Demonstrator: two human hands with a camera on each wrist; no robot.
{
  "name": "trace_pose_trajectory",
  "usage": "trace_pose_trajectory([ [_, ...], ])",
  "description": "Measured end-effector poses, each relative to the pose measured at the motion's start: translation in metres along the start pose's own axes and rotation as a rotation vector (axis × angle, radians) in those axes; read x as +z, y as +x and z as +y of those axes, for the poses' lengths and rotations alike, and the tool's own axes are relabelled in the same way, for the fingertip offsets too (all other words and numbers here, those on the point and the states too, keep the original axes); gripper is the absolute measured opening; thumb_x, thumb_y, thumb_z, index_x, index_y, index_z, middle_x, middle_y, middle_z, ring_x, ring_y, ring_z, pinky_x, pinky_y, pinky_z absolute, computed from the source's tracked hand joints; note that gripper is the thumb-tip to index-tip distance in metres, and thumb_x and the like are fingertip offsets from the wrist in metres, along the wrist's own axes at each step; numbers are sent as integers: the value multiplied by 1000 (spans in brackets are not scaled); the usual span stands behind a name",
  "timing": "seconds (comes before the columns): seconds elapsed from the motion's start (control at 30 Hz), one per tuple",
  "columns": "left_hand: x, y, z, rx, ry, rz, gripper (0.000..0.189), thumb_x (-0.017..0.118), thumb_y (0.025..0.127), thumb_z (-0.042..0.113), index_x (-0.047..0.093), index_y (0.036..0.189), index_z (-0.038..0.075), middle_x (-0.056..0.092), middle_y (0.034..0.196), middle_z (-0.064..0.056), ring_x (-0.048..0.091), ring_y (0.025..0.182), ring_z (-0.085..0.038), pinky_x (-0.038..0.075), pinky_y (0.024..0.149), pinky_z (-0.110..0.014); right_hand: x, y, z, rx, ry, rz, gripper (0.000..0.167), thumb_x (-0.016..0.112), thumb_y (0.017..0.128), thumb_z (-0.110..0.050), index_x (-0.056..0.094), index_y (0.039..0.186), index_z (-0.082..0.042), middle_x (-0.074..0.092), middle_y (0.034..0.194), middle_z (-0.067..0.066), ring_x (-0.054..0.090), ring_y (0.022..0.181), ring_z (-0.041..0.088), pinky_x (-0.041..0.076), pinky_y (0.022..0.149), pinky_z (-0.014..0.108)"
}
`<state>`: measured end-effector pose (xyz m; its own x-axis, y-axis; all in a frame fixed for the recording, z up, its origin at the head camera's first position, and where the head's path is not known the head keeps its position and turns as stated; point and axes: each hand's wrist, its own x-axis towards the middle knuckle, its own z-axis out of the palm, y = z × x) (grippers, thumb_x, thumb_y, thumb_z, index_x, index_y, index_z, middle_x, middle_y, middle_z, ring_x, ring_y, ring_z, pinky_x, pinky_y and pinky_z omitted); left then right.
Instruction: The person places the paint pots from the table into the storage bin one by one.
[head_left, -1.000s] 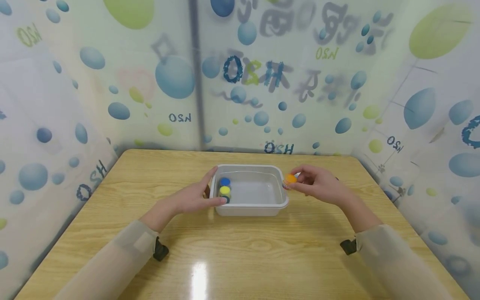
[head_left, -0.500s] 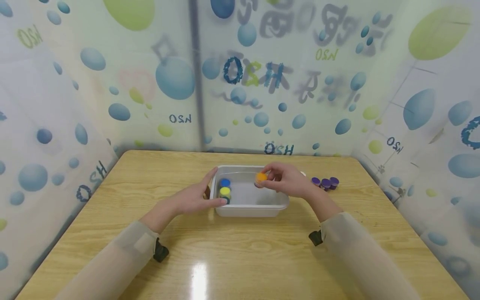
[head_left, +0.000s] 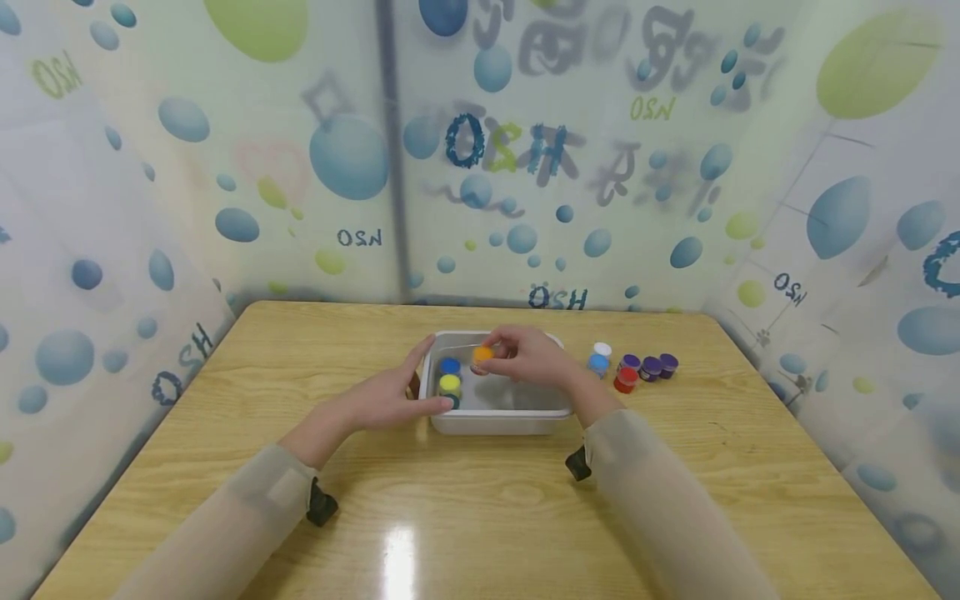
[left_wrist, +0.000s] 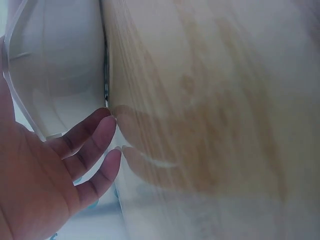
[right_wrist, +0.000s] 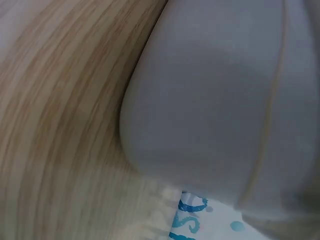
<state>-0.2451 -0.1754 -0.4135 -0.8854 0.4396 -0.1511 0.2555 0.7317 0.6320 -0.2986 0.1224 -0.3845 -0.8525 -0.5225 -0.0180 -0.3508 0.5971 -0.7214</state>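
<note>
My right hand pinches a small paint pot with an orange lid, inside the white plastic tub and over its floor. My left hand holds the tub's left end, thumb along the front rim and index finger at the far left corner; the left wrist view shows its other fingers curled beside the tub wall. Along the tub's left side stand a blue-lidded pot, a yellow-lidded pot and a dark-lidded pot partly behind my thumb.
Right of the tub, more pots stand on the wooden table: white, light blue, red and several purple ones. Patterned curtains close in the back and sides.
My right hand has carried the orange-lidded pot leftward from beside the tub's right rim into the tub, uncovering the pots on the right. My left hand has stayed in place.
</note>
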Motion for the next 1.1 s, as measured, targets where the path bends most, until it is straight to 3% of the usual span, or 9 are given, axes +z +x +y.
trace_pose_trajectory([
  [0.4, 0, 0, -3, 13, -16, -3, 119, 67, 96, 76, -9, 177, 33, 71, 116, -7, 65, 98, -19, 53, 80, -36, 7, 18, -5, 32, 12, -40, 34, 81, 101, -39, 73, 126, -19, 71, 99, 3, 66, 83, 19, 59, 73, 32],
  [0.73, 0, 1, 2, 17, -15, -10, 120, 68, 96, 77, -7, 177, 33, 71, 115, -7, 65, 97, -19, 53, 79, -36, 15, 19, 4, 80, 6, -30, 36, 83, 99, -35, 73, 129, -16, 74, 104, 3, 67, 89, 19, 56, 78, 31],
  [1.1, -1, 1, 1, 19, -24, -16, 119, 68, 97, 74, -8, 177, 31, 70, 114, -9, 64, 96, -20, 52, 79, -36, 23, 23, 7, 130, -41, -66, 31, 82, 101, -36, 73, 126, -22, 74, 100, 1, 67, 78, 18, 54, 73, 32],
])
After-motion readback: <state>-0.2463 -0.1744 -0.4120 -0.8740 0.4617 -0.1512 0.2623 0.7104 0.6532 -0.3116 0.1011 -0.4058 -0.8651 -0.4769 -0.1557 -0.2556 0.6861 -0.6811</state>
